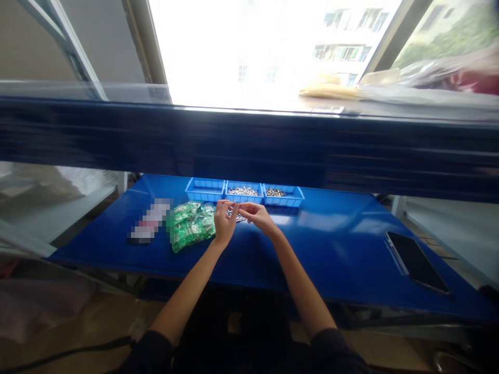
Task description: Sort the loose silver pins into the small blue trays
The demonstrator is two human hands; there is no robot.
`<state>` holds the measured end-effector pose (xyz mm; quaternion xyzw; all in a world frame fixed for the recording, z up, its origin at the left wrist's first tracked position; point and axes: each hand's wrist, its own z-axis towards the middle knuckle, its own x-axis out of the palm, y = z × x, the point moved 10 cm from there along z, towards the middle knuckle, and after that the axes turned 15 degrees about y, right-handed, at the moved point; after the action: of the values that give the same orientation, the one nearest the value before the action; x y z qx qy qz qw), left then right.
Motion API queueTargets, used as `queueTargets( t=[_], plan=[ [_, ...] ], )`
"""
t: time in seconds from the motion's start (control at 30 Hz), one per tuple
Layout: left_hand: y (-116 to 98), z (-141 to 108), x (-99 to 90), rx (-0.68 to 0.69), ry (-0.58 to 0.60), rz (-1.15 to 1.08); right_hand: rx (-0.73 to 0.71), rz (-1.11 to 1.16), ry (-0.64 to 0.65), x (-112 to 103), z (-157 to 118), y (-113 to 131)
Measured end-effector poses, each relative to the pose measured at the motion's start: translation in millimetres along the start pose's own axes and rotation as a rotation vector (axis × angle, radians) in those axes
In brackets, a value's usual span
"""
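My left hand (225,222) and my right hand (260,215) meet above the blue table, fingertips pinched close together. Whatever they hold between them is too small to make out. Just under and behind the fingers lies a loose pile of thin silvery metal pieces (242,218), partly covered by the hands. Beyond them, a blue middle bin (245,199) contains many similar silvery pieces. The joined right bin (286,201) has darker, brownish metal pieces inside. Beside my left hand rest green-tinted plastic bags (190,228) with small metal parts in them.
A left bin (205,197) adjoins the other two. A blurred-out flat item (150,222) lies left of the bags. Toward the right edge of the blue table (331,254) is a dark phone-like device (419,262). A dark blue shelf beam (249,143) crosses above the bins.
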<state>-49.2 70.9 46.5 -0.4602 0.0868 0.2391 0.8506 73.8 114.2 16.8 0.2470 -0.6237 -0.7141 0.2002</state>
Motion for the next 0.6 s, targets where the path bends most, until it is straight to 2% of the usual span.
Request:
queueTargets(
  t=[0.1,0.4,0.47,0.6],
  plan=[
    [0,-1,0.6,0.015,-0.004,0.007,-0.008,-0.029,0.022,5,0,3],
    [2,-1,1.3,0.038,-0.003,0.069,-0.035,-0.085,-0.060,-8,6,-9],
    [2,0,1.4,0.052,-0.002,0.072,-0.077,-0.192,-0.087,-10,5,-3],
    [1,1,1.6,0.080,-0.004,0.075,-0.111,-0.567,-0.170,-12,0,11]
  ],
)
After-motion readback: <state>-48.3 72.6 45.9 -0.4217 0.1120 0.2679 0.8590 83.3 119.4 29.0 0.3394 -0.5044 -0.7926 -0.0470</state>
